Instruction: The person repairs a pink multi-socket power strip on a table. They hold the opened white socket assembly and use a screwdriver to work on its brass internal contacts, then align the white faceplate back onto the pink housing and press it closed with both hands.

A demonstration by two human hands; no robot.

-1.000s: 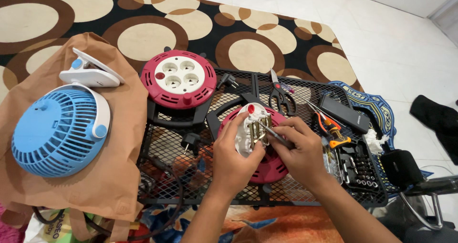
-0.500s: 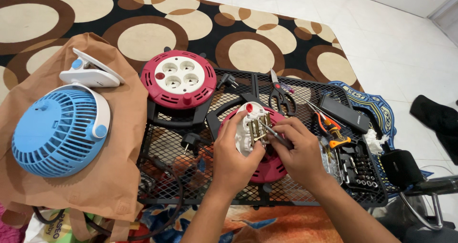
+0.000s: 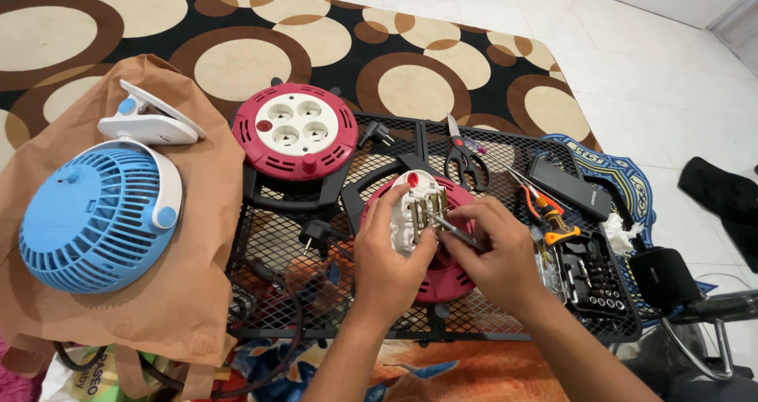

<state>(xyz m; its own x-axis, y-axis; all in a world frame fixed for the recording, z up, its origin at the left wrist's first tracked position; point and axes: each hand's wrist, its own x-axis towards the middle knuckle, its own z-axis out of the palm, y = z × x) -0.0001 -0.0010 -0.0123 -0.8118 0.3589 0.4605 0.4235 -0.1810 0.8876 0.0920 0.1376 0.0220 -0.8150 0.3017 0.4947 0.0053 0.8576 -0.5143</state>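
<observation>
My left hand [image 3: 388,260] grips a white socket insert [image 3: 412,211] lifted out of a dark red cable reel [image 3: 442,269] that lies on a black wire mesh rack [image 3: 505,323]. Brass contacts show on the insert's inner side. My right hand [image 3: 493,248] holds a thin screwdriver [image 3: 447,227] whose tip points into those contacts. A second, whole red cable reel [image 3: 294,130] with a white four-socket face stands on its black frame at the rack's left end.
A blue clip fan [image 3: 95,212] rests on brown paper [image 3: 197,291] at left. Scissors [image 3: 464,159], an orange-handled tool [image 3: 551,216], a black case [image 3: 568,185] and a bit set [image 3: 592,279] lie at right. A patterned circle rug [image 3: 410,86] and white tiles [image 3: 671,78] lie beyond.
The hands have barely moved; the screwdriver tip has shifted slightly against the insert's contacts.
</observation>
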